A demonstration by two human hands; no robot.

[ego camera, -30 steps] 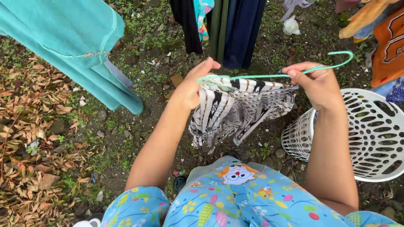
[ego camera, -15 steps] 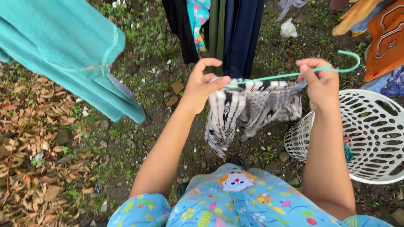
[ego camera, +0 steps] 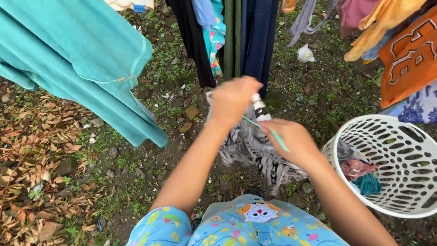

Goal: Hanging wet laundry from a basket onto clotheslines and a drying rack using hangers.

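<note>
hanging crumpled, black-and-white striped garment [ego camera: 255, 155], mint hanger [ego camera: 268, 130], both hands' [ego camera: 232, 102] [ego camera: 293, 143] grip closed on it

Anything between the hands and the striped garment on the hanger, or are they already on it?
Nothing visible in between. The left hand and right hand already grip the black-and-white striped garment and its green hanger; both are motion-blurred.
</note>
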